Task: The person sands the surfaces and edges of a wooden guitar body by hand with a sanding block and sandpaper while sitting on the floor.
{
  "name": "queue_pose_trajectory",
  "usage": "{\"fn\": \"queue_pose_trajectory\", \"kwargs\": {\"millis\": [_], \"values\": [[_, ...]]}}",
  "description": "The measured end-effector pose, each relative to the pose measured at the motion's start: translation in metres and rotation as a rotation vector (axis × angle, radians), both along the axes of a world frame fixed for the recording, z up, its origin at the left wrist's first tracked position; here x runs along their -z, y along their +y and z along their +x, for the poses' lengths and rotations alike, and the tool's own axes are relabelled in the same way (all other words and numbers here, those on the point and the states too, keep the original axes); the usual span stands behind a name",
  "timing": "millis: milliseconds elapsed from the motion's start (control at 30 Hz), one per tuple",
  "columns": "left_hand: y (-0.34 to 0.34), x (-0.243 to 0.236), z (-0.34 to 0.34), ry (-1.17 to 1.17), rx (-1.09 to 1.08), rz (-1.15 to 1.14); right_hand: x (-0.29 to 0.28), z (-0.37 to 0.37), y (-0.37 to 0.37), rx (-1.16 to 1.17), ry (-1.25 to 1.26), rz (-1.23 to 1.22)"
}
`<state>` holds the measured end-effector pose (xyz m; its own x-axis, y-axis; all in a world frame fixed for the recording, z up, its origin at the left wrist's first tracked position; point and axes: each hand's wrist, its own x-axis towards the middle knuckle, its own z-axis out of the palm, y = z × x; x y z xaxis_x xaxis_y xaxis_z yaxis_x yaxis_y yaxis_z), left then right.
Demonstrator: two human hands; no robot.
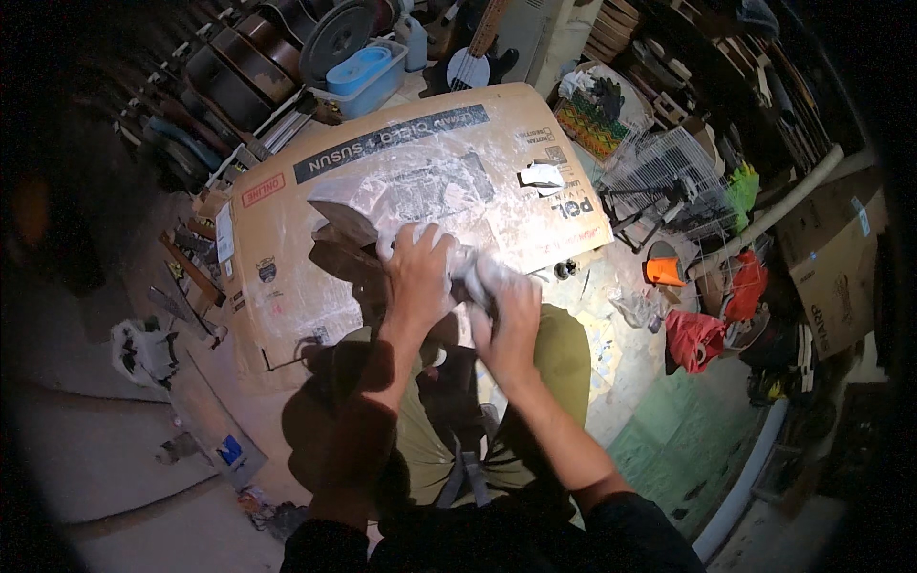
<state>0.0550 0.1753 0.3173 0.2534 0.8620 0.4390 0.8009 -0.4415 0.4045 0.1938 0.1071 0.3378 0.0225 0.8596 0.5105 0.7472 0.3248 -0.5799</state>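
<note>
Over a flattened cardboard sheet [516,234] coated in pale dust, a dusty grey-brown piece with a curved edge [346,202] juts out beyond my left hand [420,272]. The fingers of that hand are bent over the piece, its knuckles whitened with dust. Close on its right is my right hand [508,306], slightly smeared by motion and also dusty. Its fingers curl round something greyish at the near end of the piece, too hidden to name. Both hands are above my lap, between my olive trouser legs [564,363].
A small white packet [543,177] lies on the cardboard. Several guitar bodies [239,67] line the back left, beside a blue tub [361,72]. On the right are a wire rack [673,177], an orange item [666,267] and red bags [695,339]. A metal rod [287,361] lies near left.
</note>
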Motion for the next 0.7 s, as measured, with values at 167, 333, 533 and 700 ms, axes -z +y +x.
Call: {"fn": "queue_pose_trajectory", "kwargs": {"millis": [167,333,533,700], "values": [[0.005,0.009,0.007,0.033,-0.05,0.056,0.013,0.043,0.083,0.002,0.396,-0.149],[0.004,0.006,0.013,0.006,-0.025,0.114,0.06,0.074,0.071,0.146,0.66,-0.208],[0.005,0.019,0.014,-0.053,0.096,0.261,0.08,0.071,0.076,0.141,0.823,-0.234],[0.002,0.019,0.013,-0.126,0.114,0.296,0.069,0.068,0.069,0.137,0.895,-0.339]]}}
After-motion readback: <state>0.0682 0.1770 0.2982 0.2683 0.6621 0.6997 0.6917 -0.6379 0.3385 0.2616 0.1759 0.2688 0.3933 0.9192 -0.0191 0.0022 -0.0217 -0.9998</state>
